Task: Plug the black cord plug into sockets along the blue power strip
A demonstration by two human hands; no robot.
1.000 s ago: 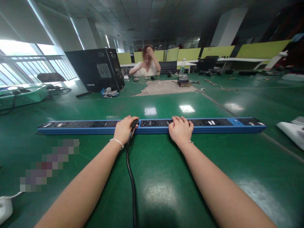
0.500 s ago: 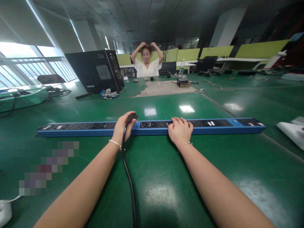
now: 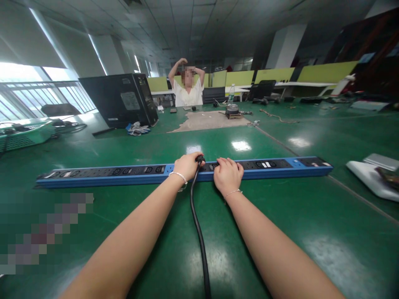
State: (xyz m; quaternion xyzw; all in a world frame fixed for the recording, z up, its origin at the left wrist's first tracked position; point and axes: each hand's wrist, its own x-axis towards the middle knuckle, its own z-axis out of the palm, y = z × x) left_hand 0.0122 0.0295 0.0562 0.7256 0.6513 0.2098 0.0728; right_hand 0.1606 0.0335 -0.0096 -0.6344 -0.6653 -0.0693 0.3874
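Note:
A long blue power strip (image 3: 102, 179) with rows of black sockets lies across the green table. My left hand (image 3: 186, 167) is closed on a black plug (image 3: 200, 158), held at the strip's top near the middle. Whether the plug's pins sit in a socket is hidden. From the plug a black power cord (image 3: 199, 232) runs down toward me. Just to the right, my right hand (image 3: 229, 176) rests over the strip, its fingers curled across the top and gripping it.
A black computer case (image 3: 124, 101) stands at the back left, gloves (image 3: 137, 128) beside it. At far left is a green basket (image 3: 28, 137). A water bottle (image 3: 231, 94) and a person (image 3: 188, 93) with raised arms are beyond. A white device (image 3: 368, 180) lies at right.
My left hand has moved right along the strip with the plug, closer to my right hand. The view has shifted slightly. Across the table, the person's arms have changed position.

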